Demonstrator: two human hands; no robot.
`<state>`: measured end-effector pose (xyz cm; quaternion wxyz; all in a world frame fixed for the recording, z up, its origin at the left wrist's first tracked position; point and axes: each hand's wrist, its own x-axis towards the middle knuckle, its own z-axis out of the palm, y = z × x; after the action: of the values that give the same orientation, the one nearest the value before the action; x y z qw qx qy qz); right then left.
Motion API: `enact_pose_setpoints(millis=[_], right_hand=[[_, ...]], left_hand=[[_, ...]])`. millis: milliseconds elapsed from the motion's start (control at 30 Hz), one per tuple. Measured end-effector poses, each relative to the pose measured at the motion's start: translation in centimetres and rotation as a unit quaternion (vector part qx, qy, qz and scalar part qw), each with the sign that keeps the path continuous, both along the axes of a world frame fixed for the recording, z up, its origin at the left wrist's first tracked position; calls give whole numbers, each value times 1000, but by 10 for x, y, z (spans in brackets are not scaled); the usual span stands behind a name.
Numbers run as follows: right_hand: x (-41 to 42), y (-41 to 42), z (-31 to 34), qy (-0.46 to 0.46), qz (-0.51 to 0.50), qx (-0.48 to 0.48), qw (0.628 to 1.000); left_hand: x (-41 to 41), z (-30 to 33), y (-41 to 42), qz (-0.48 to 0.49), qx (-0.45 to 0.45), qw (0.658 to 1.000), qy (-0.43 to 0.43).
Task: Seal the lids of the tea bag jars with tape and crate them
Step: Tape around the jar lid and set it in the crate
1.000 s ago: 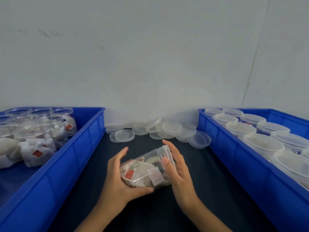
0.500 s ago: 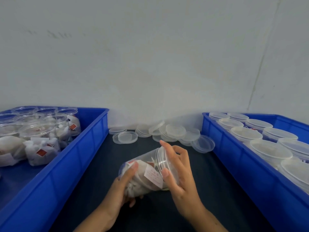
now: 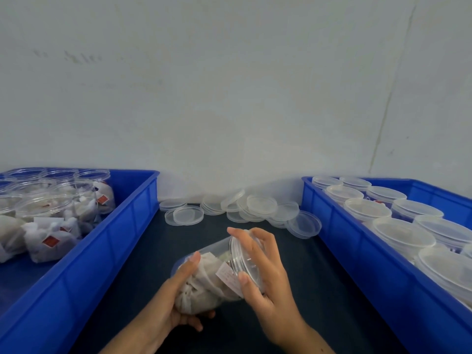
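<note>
Jar (image 3: 204, 274) of tea bags lies tilted on its side at lower centre of the frame, held above the dark counter (image 3: 319, 290). Your left hand (image 3: 173, 300) cups its base, fingers curled round it; your right hand (image 3: 265, 274) grips the lid (image 3: 238, 254). Loose clear lids (image 3: 261, 204) lie heaped behind, between the left blue crate (image 3: 107, 246) of open jars and the right blue crate (image 3: 357, 251) of lidded jars.
</note>
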<state>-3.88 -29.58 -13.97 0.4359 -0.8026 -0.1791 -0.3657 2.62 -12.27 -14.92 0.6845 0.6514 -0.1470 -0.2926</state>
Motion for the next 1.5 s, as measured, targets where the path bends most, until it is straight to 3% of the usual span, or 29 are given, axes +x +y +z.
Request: enact_pose_setpoints(millis=[167,267,367,533,600,700,800,900,1000,1133,1367,1500], right_hand=[[0,5,2,67,15,135,988],[4,5,2,158,18,224,962],[0,-1,1,230,46,194,952],[-5,-1,7,137,69,66,986],[-6,-1,1,120,83,99,984],[-6,4,6,204,69,212,953],[-5,-8,13,245,104,223,938],[-3,-7,15,183,76,130,972],[-8,-1,6,155,55,111,980],[-9,2,6,168,96,199,961],[-7,4,10,141,78,204,966],[-6,0,19,111,72,171,976]], left_hand=[[-12,0,-21,105,-82,990,-47],[-15,1,-26,144,-107,975,-134],[-16,2,-20,144,-123,969,-156],[-13,-2,-12,80,-165,982,-50],[-16,-2,-15,77,-162,982,-55],[-19,-2,-16,111,-140,974,-141],[-17,0,-14,119,-132,967,-182],[-15,1,-14,103,-178,973,-104],[-16,0,-13,74,-194,977,-53],[-17,-3,-14,118,-178,971,-109],[-13,-3,-13,124,-176,956,-197],[-2,2,-2,109,-74,930,-343]])
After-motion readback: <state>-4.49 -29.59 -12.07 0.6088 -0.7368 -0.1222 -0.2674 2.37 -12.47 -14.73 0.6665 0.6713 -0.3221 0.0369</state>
